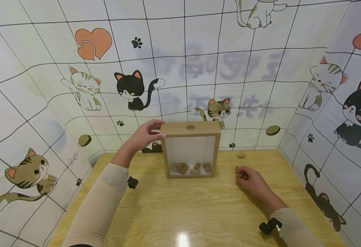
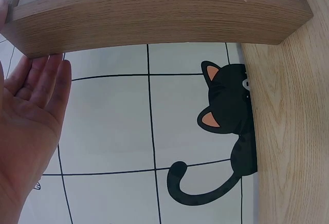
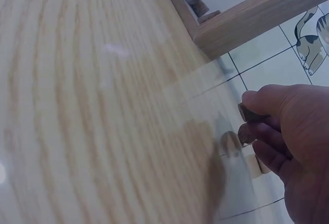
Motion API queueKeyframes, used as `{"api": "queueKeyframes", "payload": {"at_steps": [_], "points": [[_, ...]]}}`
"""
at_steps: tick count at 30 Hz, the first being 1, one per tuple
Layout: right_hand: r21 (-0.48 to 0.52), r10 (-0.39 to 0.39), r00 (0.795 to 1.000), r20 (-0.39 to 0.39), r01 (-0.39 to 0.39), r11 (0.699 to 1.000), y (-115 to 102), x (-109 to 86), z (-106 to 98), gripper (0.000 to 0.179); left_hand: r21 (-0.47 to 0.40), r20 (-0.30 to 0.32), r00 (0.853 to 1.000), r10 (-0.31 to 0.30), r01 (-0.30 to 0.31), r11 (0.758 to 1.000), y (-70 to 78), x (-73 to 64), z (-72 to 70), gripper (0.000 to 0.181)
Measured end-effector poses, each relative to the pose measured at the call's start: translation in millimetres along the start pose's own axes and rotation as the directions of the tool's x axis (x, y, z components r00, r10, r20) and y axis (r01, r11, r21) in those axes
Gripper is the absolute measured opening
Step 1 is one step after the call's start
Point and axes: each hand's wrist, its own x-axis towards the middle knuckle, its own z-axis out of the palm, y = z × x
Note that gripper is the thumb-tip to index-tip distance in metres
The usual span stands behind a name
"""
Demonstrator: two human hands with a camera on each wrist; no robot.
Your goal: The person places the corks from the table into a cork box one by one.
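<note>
A shallow wooden display box [image 1: 190, 129] with a see-through front and a round hole in its top stands upright on the table. Several corks [image 1: 179, 168] lie along its bottom inside. My left hand [image 1: 144, 135] holds the box's upper left corner, thumb at the front edge and fingers toward the back; the left wrist view shows these fingers [image 2: 57, 82] against the side panel. To the box's right, low over the table, my right hand [image 1: 252, 180] pinches a cork [image 3: 250, 113] between thumb and fingers. Another cork [image 1: 241, 155] lies farther back.
The light wooden table [image 1: 180, 206] reflects a bright spot near its front. Behind the box and at both sides hangs a white gridded covering [image 1: 168, 44] printed with cats, close to the table's back edge.
</note>
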Motion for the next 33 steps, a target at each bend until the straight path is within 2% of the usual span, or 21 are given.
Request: {"api": "queueKeyframes", "payload": {"at_steps": [9, 17, 28, 33], "points": [[0.007, -0.062, 0.998, -0.028, 0.062, 0.998, -7.3, 4.0, -6.7, 0.027, -0.001, -0.002, 1.000, 0.002, -0.002, 1.000, 1.1, -1.3, 1.2, 0.067], [-0.011, -0.149, 0.986, -0.070, 0.149, 0.989, -20.1, 5.7, -12.6, 0.028, 0.003, -0.004, 1.000, 0.006, -0.006, 1.000, 0.1, -1.1, 0.9, 0.069], [-0.052, -0.203, 0.976, -0.074, 0.200, 0.978, -41.9, 11.1, -24.0, 0.028, -0.004, -0.007, 1.000, 0.006, -0.006, 1.000, -0.7, -1.2, 0.3, 0.068], [-0.047, -0.189, 0.980, -0.064, 0.186, 0.981, -48.7, 13.7, -30.2, 0.030, -0.004, -0.006, 1.000, 0.005, -0.005, 1.000, -0.1, -1.4, 0.0, 0.068]]}}
